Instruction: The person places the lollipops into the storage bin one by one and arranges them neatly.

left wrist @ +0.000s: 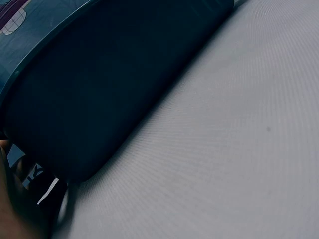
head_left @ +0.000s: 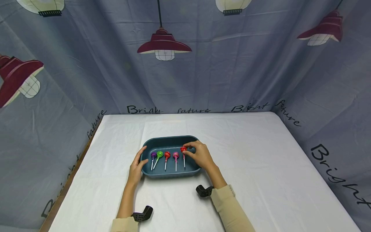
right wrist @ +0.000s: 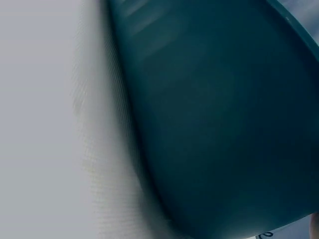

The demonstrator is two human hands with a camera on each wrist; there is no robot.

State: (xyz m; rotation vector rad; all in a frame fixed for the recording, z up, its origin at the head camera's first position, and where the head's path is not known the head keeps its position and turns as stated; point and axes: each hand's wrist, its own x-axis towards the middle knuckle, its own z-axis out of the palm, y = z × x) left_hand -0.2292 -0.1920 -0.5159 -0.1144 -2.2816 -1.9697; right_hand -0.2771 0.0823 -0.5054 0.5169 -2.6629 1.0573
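Note:
A dark teal tray point(head_left: 188, 174) with raised sides holds a row of lollipops with white sticks: a purple one point(head_left: 153, 155), a green one point(head_left: 159, 154), a red one point(head_left: 167, 155), a pink one point(head_left: 175, 155) and, rightmost, another red lollipop point(head_left: 183, 149). My right hand point(head_left: 203, 157) reaches over the tray's right side and pinches that rightmost red lollipop by its head between thumb and fingers. At the left end, my left hand point(head_left: 135, 168) grips the tray, thumb over the rim. Both wrist views mostly show the tray's outer wall point(left wrist: 99, 89).
The tray stands on a table with a white cloth point(head_left: 261, 161). A grey-blue curtain point(head_left: 232, 71) printed with lamps and lettering hangs behind and at both sides. A black wrist device point(head_left: 142, 214) sits on the left wrist and another black device point(head_left: 204, 191) on the right.

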